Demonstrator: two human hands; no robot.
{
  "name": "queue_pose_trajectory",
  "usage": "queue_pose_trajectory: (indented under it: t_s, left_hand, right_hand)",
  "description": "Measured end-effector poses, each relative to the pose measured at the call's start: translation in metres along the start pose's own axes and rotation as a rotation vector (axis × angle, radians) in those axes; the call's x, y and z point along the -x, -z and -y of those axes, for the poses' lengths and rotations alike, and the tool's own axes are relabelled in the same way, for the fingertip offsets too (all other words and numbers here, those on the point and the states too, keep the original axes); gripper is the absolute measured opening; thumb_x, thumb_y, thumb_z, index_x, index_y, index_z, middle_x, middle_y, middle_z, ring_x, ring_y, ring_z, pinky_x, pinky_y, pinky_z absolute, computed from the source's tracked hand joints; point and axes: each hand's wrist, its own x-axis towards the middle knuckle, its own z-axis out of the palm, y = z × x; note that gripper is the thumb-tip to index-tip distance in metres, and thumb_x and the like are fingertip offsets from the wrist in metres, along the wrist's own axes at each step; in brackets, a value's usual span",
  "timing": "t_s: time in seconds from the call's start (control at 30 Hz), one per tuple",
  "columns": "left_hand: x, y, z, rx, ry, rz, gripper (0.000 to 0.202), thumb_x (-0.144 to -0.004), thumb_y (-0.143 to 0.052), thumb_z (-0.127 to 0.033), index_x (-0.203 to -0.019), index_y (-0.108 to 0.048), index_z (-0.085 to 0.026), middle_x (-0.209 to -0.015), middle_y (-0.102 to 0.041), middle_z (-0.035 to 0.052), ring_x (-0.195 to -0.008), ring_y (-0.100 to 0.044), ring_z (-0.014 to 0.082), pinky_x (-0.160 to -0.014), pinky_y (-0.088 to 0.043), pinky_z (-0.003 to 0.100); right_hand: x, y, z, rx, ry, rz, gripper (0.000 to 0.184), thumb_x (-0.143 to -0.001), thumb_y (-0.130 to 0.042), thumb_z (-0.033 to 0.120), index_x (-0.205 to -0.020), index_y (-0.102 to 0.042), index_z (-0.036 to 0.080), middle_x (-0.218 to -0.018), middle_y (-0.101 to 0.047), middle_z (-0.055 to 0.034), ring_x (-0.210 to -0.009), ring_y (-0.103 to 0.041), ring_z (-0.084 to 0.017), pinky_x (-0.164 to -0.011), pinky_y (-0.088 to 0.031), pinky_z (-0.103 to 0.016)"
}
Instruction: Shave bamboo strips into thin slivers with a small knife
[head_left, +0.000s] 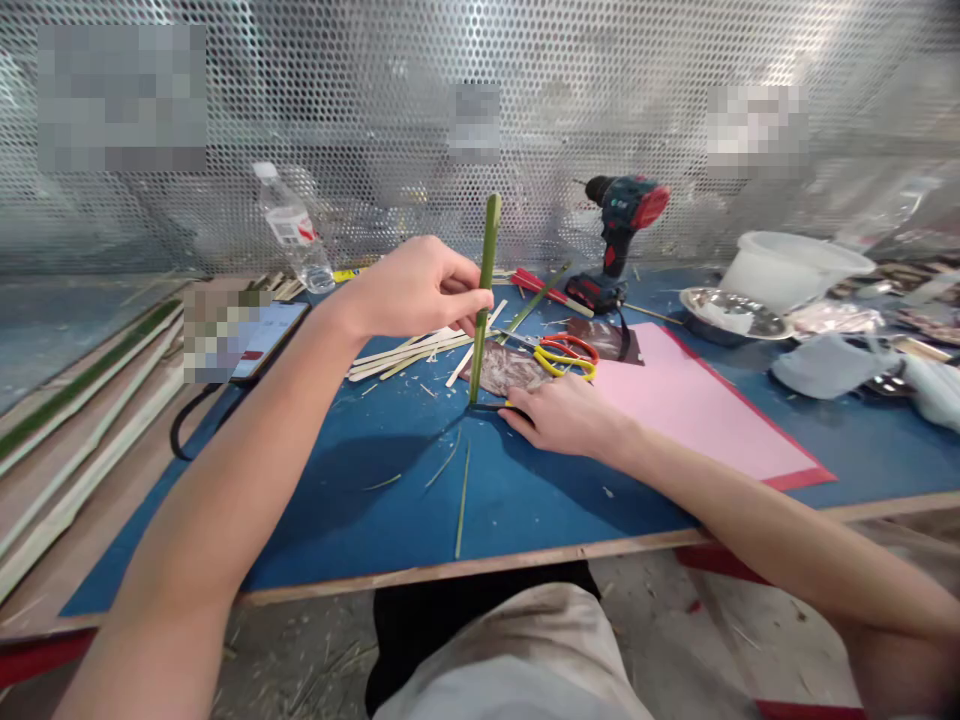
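Left hand (416, 290) closed around upright green bamboo strip (486, 290) | right hand (566, 417) lay open on blue work mat (360, 490), just below red-and-yellow scissors (564, 356)

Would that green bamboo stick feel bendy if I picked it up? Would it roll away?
The green bamboo stick is probably stiff, since it stands straight while the left hand grips it partway up. It is likely light for its length. Its rounded look suggests it might roll on the blue board.
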Motion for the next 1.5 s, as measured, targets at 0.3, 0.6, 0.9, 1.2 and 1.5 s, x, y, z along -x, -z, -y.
queue_pose_trajectory:
  t_s: [0.3, 0.6, 0.9, 1.2, 1.5]
  left_hand:
    - [-0.004, 0.001, 0.013, 0.056, -0.013, 0.020, 0.032, -0.093, -0.064, -0.044, -0.097, -0.081, -0.017, -0.084, -0.079, 0.0027, -0.086, -0.077, 0.0200, -0.081, -0.063, 0.031]
    - [-0.006, -0.002, 0.008, 0.045, -0.045, 0.023, 0.028, -0.093, -0.064, -0.040, -0.093, -0.079, -0.017, -0.082, -0.079, 0.0005, -0.083, -0.077, 0.0173, -0.079, -0.062, 0.027]
    - [-0.008, -0.001, 0.017, 0.093, -0.019, 0.003, 0.025, -0.093, -0.066, -0.037, -0.093, -0.080, -0.015, -0.082, -0.079, 0.0019, -0.081, -0.077, 0.0188, -0.077, -0.065, 0.030]
    - [-0.006, 0.001, 0.016, 0.105, 0.019, 0.013, 0.026, -0.093, -0.067, -0.038, -0.094, -0.079, -0.015, -0.085, -0.080, 0.0020, -0.082, -0.079, 0.0188, -0.078, -0.066, 0.030]
    - [-0.008, -0.001, 0.020, 0.080, 0.035, -0.024, 0.028, -0.091, -0.068, -0.042, -0.093, -0.079, -0.016, -0.081, -0.079, 0.0018, -0.079, -0.078, 0.0180, -0.073, -0.064, 0.028]
  right_hand:
    - [-0.013, 0.023, -0.021, 0.004, -0.163, -0.339, 0.062, -0.109, -0.025, 0.057, -0.101, -0.070, 0.016, -0.083, -0.075, -0.0100, -0.062, -0.057, -0.016, -0.063, -0.016, -0.033]
    - [-0.015, 0.013, -0.020, -0.088, -0.180, -0.235, 0.059, -0.109, -0.025, 0.056, -0.108, -0.068, 0.016, -0.073, -0.072, -0.0083, -0.054, -0.050, -0.016, -0.061, -0.015, -0.033]
    - [-0.011, 0.001, -0.011, -0.082, -0.076, 0.002, 0.061, -0.110, -0.021, 0.055, -0.112, -0.069, 0.018, -0.084, -0.075, -0.0121, -0.068, -0.065, -0.023, -0.065, -0.032, -0.032]
    - [-0.003, 0.007, 0.000, -0.055, 0.015, 0.027, 0.055, -0.110, -0.026, 0.051, -0.106, -0.070, 0.018, -0.081, -0.075, -0.0125, -0.065, -0.065, -0.023, -0.065, -0.034, -0.034]
    - [-0.004, 0.006, -0.004, -0.042, -0.100, -0.158, 0.059, -0.111, -0.019, 0.053, -0.107, -0.067, 0.018, -0.091, -0.077, -0.0098, -0.068, -0.064, -0.019, -0.061, -0.018, -0.033]
